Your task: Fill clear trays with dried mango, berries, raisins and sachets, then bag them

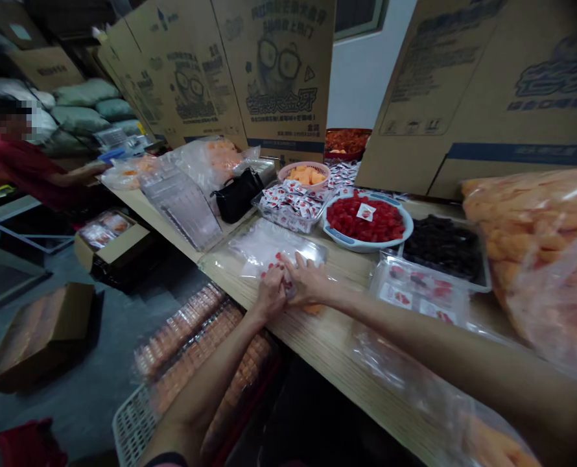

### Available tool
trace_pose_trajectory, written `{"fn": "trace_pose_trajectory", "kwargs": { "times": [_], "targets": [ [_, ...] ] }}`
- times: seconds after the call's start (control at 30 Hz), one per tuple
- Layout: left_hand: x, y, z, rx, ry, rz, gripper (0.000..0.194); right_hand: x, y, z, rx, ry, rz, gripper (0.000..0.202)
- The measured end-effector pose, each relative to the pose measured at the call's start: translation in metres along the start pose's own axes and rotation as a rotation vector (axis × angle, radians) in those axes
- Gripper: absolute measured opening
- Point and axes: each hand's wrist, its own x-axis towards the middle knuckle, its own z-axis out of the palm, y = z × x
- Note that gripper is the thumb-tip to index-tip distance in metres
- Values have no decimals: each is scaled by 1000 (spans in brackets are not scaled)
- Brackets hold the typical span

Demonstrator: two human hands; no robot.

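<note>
My left hand (271, 290) is closed, its fingers curled and pinched on a clear plastic package (288, 285) with red spots. Against it, my right hand (310, 280) grips the same package from the right, its fingers bent over the plastic. Part of the package is hidden by both hands. Below the right hand, orange pieces (312, 310) show at the package's lower edge. Just beyond my fingers lie flat clear plastic bags (264, 243). To the right of my right hand sits a clear divided tray (417, 292) holding red and dark pieces and printed sachets.
Behind stand a blue bowl of red pieces (366, 219), a tray of dark pieces (441, 250), a box of sachets (291, 202) and a black pouch (240, 194). A big bag of orange pieces (536, 240) is at right. Stacked packs (196, 350) lie below the table edge. A co-worker (30, 155) is at left.
</note>
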Motion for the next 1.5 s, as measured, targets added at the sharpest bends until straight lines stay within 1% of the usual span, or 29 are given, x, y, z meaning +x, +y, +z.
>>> {"fn": "trace_pose_trajectory", "kwargs": {
  "times": [0.1,0.2,0.27,0.33,0.4,0.47,0.53,0.57,0.67,0.73,0.77,0.8,0.83,0.87,0.9,0.93,0.97,1.03,1.1,1.13,1.2,1.27,1.3,1.37,1.4,1.5],
  "targets": [
    [-8,-11,3,-68,96,-1,28,-14,26,-6,-66,-90,-123,132],
    [-10,-12,3,-141,173,24,25,-22,42,-7,-167,-65,-203,136],
    [-9,-4,2,-175,189,64,22,-20,42,-6,-170,-15,-215,134],
    [-9,10,1,-228,168,133,18,-13,35,-5,-127,61,-193,130],
    [-12,26,-1,-304,135,195,15,-4,25,-3,-95,144,-150,118],
    [-17,39,-3,-374,128,195,17,3,16,-1,-77,179,-104,104],
    [-21,44,-5,-401,139,167,19,6,11,2,-40,162,-72,96],
    [-23,44,-6,-394,141,160,18,6,10,2,-8,143,-70,97],
    [-30,36,-12,-314,104,153,16,3,14,-3,142,56,-88,112],
    [-36,30,-16,-236,67,125,8,3,22,-12,306,-59,-79,118],
    [-40,27,-18,-203,62,105,3,4,26,-17,411,-124,-51,116],
    [-43,25,-19,-179,77,76,18,6,31,-22,524,-184,-12,111],
    [-47,23,-20,-158,121,23,36,8,35,-25,638,-228,26,103],
    [-50,21,-20,-138,185,-58,52,10,38,-27,740,-250,70,96],
    [-52,19,-20,-120,255,-160,62,13,40,-28,822,-252,111,90],
    [-53,17,-20,-107,310,-262,67,16,41,-26,877,-240,145,84],
    [-53,15,-19,-103,339,-344,67,18,41,-24,908,-224,167,78],
    [-52,13,-19,-142,330,-428,68,22,37,-17,937,-195,182,60],
    [-50,13,-21,-255,299,-479,71,24,29,-12,982,-185,156,40],
    [-48,15,-24,-329,305,-536,74,24,25,-12,1018,-177,138,33],
    [-46,21,-33,-523,365,-694,83,23,16,-13,1099,-157,102,28],
    [-44,30,-44,-793,399,-809,81,16,8,-18,1164,-120,87,28],
    [-44,37,-51,-937,372,-826,76,10,5,-22,1195,-89,89,29],
    [-44,54,-64,-1159,255,-802,63,-10,1,-28,1279,1,82,35],
    [-45,64,-71,-1220,187,-780,59,-24,0,-31,1331,49,63,40],
    [-45,101,-84,-1270,74,-709,54,-80,4,-37,1480,228,-12,51]
  ]
}}
